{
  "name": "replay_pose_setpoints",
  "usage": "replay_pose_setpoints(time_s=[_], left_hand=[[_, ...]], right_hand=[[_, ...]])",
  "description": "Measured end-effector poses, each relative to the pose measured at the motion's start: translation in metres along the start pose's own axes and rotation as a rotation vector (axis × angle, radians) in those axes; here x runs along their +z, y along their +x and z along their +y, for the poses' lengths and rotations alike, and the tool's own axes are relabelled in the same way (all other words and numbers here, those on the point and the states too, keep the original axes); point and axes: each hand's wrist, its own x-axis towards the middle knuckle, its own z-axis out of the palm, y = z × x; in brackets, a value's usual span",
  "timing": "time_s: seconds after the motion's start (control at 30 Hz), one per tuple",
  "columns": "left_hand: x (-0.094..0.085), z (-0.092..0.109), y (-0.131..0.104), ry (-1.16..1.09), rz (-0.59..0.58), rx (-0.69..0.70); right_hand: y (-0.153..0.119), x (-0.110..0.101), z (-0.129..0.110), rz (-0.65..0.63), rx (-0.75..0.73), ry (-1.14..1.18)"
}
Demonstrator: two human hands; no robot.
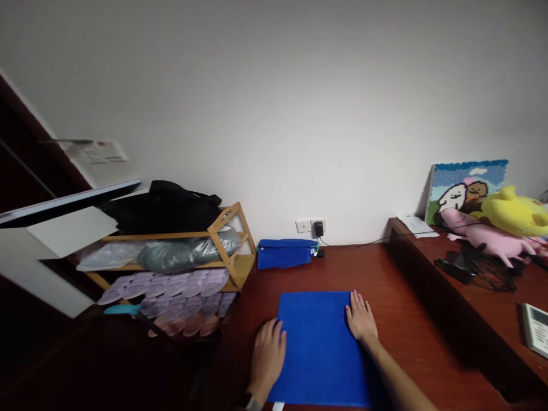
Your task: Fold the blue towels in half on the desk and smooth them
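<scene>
A blue cloth (pixel 321 351) lies spread out on the reddish-brown table (pixel 423 342), with a small white tag at its lower left corner. My left hand (pixel 269 351) rests at the cloth's left edge, palm down, its fingers stretched forward. On the opposite side, my right hand (pixel 362 317) lies flat by the upper right corner, fingers apart and touching the cloth's edge. Near the wall, at the table's back left, is a folded blue cloth bundle (pixel 285 254).
A wooden rack (pixel 242 271) with slippers and bagged items stands left of the table. Along the right runs a raised ledge (pixel 411 240) with plush toys (pixel 499 237), black cables (pixel 488 268) and a calculator-like device (pixel 537 330). A plug (pixel 318 229) sits in the wall socket.
</scene>
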Motion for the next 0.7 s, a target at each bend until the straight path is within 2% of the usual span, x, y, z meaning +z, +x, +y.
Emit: replay_pose_setpoints(time_s=[0.1, 0.17, 0.23, 0.3, 0.37, 0.43, 0.63, 0.7], left_hand=[[0.009, 0.094, 0.045, -0.195, -0.111, 0.24], [0.023, 0.149, 0.067, -0.236, -0.131, 0.306], [0.04, 0.185, 0.081, -0.28, -0.191, 0.321], [0.056, 0.197, 0.087, -0.302, -0.262, 0.312], [0.068, 0.187, 0.088, -0.295, -0.29, 0.307], [0.072, 0.16, 0.088, -0.274, -0.278, 0.297], [0.063, 0.048, 0.095, -0.174, -0.245, 0.142], [0.063, 0.018, 0.097, -0.116, -0.237, 0.09]], right_hand=[[0.001, 0.0, 0.0, -0.006, -0.001, -0.005], [0.001, 0.001, 0.002, -0.012, -0.012, -0.017], [0.001, 0.002, 0.003, -0.017, -0.036, -0.032], [0.002, 0.004, 0.005, -0.017, -0.052, -0.043], [0.003, 0.007, 0.005, -0.008, -0.044, -0.048], [0.005, 0.008, 0.005, 0.006, -0.028, -0.045], [0.004, 0.008, 0.003, 0.021, -0.014, -0.041], [0.003, 0.007, 0.002, 0.013, -0.007, -0.054]])
